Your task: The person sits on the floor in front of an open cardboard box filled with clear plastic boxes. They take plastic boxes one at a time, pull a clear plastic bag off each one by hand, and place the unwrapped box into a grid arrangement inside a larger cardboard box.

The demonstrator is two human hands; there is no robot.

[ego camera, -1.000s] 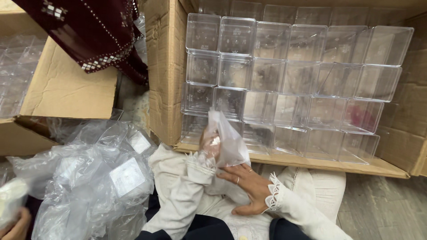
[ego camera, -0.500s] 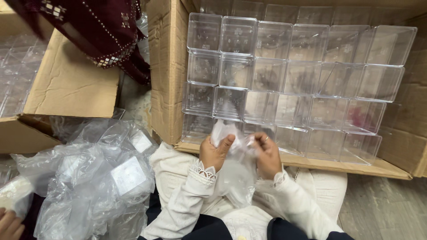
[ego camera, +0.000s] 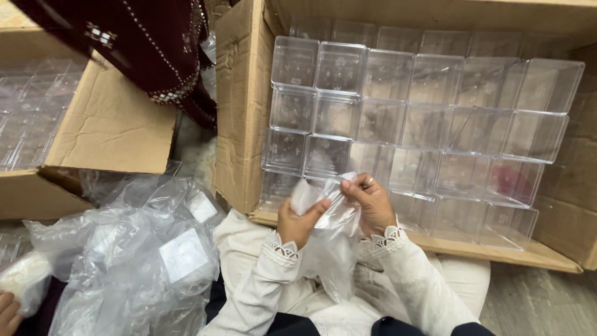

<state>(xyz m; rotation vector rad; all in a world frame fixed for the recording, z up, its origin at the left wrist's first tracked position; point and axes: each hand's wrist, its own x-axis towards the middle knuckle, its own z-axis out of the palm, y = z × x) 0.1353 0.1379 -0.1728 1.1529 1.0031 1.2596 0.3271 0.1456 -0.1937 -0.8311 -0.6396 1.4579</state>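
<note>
Both hands have come together on the clear plastic bag point(ego camera: 326, 218) near the big box of clear boxes point(ego camera: 410, 118); the left hand point(ego camera: 298, 223) now pinches its edge; the right hand point(ego camera: 368, 202) grips the top, pulling it open.

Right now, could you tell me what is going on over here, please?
A person in white sleeves holds a clear plastic bag with both hands, the left hand and right hand pinching it near its top. Just beyond stands a cardboard box stacked with clear plastic containers. A pile of empty bags lies to the left.
</note>
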